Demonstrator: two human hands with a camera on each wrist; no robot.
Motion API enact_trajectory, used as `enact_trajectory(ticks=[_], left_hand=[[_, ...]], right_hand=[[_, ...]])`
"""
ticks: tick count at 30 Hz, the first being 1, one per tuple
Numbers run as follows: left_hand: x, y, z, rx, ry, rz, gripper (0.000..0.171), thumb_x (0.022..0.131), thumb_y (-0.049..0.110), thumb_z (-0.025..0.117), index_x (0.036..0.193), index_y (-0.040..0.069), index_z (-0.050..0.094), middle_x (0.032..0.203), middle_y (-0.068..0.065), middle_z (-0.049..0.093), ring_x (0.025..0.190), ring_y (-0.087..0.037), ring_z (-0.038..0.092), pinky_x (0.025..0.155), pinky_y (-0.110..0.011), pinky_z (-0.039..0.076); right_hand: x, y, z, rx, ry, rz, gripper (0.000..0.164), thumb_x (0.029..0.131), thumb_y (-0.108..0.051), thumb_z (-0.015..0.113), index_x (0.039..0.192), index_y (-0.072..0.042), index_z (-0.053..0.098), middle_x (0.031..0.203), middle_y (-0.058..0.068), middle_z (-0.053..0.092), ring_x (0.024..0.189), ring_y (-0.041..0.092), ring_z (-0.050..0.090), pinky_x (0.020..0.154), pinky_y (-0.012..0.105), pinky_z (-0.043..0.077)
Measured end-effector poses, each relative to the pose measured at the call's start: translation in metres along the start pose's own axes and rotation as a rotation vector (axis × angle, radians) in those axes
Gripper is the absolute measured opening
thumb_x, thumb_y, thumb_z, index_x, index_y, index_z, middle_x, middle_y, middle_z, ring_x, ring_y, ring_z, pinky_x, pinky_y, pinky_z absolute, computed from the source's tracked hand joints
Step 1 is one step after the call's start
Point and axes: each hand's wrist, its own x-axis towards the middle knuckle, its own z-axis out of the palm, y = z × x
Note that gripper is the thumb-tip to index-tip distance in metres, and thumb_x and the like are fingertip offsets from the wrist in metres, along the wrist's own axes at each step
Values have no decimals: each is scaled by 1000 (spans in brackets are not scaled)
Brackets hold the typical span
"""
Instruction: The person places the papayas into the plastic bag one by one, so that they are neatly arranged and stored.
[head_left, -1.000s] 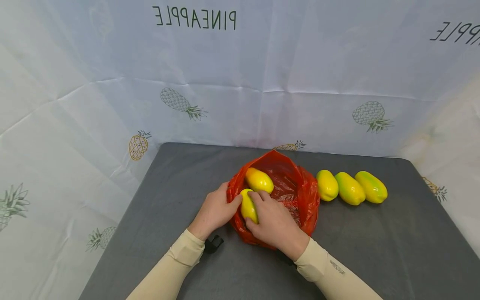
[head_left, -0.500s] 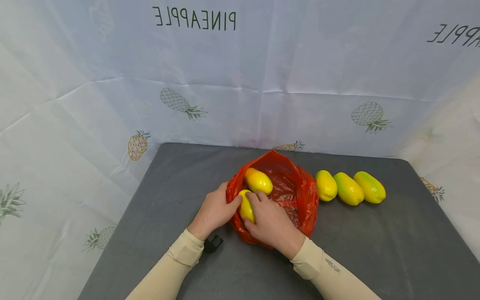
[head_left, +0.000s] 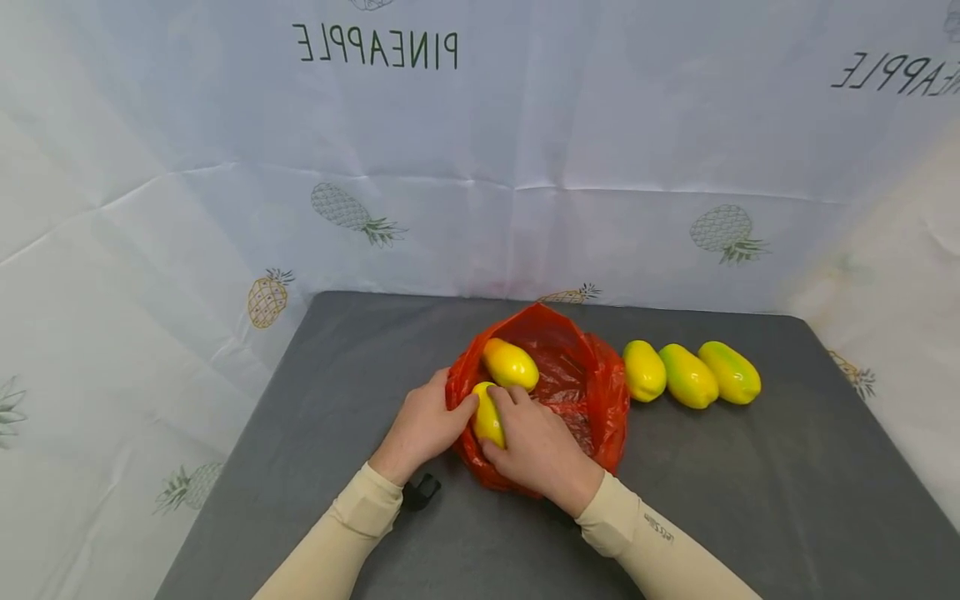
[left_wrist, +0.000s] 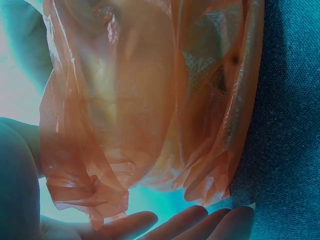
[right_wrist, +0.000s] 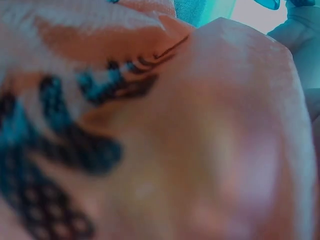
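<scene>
Gripping fruit (head_left: 488, 419) — head view only

On the grey table (head_left: 750, 500) rest a red plastic bag (head_left: 609, 400) and three yellow-green fruits (head_left: 687, 377).

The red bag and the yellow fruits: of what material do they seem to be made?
The red bag: likely thin, glossy plastic film; it is crinkled, and partly see-through in the left wrist view.
The yellow fruits: perhaps plastic imitations, from their smooth, shiny surface; real waxy skin remains possible.

Red bag (head_left: 607, 400), prob. blk print (right_wrist: 56, 205); yel. fruit (head_left: 512, 365)
</scene>
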Motion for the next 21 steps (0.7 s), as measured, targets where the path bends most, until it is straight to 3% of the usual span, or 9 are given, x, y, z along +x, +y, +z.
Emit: enact_trajectory(ticks=[5,11,16,21], left_hand=[[0,1,1,6,-3,-1,47,101,37,72,137,7,60,110,-8,76,78,-17,68,73,-34,61],[0,-1,4,0,-14,-22,55,102,40,72,145,9,57,120,-8,76,87,-17,71,83,-39,64],[-1,0,4,1,-19,-32,58,102,42,72,147,10,56,122,-8,76,89,-16,71,84,-39,64],[-2,2,6,16,-24,-40,59,102,42,72,148,10,55,122,-9,75,88,-17,70,83,-38,64]], right_hand=[[-3,4,-9,7,-1,-6,68,93,-42,82,147,-8,57,124,9,67,82,17,63,78,38,62],[-8,17,-36,0,31,27,64,95,-43,81,146,-8,61,126,8,71,87,18,68,84,40,63],[-16,44,-58,25,91,60,65,97,-43,79,149,-8,61,139,11,71,108,25,75,96,47,63],[-26,79,-80,77,139,149,63,101,-45,73,151,-9,58,146,13,68,118,31,74,96,52,63]])
